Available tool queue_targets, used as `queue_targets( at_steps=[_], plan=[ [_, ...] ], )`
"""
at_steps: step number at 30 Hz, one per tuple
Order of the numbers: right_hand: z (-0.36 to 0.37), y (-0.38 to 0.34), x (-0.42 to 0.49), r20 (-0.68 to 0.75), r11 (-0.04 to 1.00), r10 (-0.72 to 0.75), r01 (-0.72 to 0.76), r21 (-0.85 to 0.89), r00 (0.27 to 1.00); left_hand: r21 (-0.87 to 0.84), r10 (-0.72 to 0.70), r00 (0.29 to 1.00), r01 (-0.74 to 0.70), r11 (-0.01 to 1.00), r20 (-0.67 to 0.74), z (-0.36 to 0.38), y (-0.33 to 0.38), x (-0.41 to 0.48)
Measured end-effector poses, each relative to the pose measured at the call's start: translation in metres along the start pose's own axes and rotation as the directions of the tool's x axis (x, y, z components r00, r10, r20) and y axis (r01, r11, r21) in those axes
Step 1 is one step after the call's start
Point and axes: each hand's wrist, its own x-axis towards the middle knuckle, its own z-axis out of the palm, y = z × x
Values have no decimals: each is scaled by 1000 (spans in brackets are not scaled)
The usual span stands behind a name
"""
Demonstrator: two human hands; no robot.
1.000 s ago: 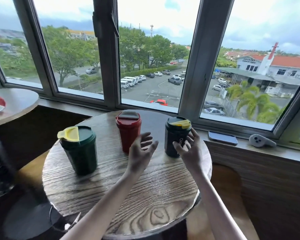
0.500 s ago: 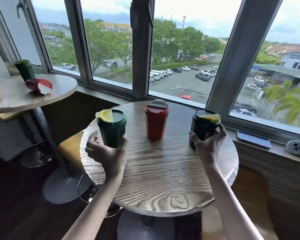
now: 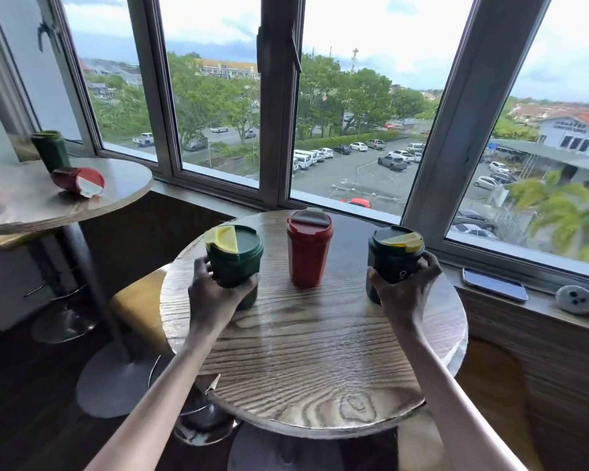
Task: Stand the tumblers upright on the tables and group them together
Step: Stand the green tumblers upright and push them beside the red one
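Behind the red tumbler, a wide window fills the back of the view, with trees and a car park beyond the glass. Under the red tumbler lies the round desk, wood-grained, and the tumbler stands upright on it near the middle of the far edge. Well to the left of the red tumbler, a second desk stands by the same window. On it a far green tumbler stands upright, and just in front of that a fallen red tumbler lies on its side with its pale lid toward the camera. Left of the red tumbler and apart from it, a green tumbler with a yellow lid flap stands upright. The left hand grips it low on the body, with the fingers curled round the far side and the thumb on the near side. Right of the red tumbler and also apart from it, a dark tumbler with a yellow flap stands upright. The right hand wraps it, with the fingers curled round its right side and the thumb on its left. Farther right of the red tumbler, on the window sill, lie a phone and a pale controller.
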Motion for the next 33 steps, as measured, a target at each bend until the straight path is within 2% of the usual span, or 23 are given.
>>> queue_targets(
  at_steps=[5,12,17,21,27,30,33],
  plan=[
    [12,-19,-16,92,998,-21,16,57,996,-59,36,997,-32,998,68,19,18,-7],
    [27,-25,-43,226,995,20,-41,87,974,-63,32,992,-25,998,126,38,25,-15],
    [32,-20,-50,267,990,87,-113,83,960,-46,0,986,7,999,165,43,19,-20],
    [30,-18,-50,299,988,87,-120,94,950,-19,-2,980,6,1000,199,42,16,-20],
    [26,-14,-55,327,990,94,-124,73,940,17,51,920,-63,998,388,26,4,-13],
    [25,-11,-56,345,990,115,-134,34,932,8,60,925,-67,998,374,22,-1,-11],
    [25,-10,-54,353,987,136,-158,37,926,-7,72,953,-73,997,296,26,3,-15]
  ],
)
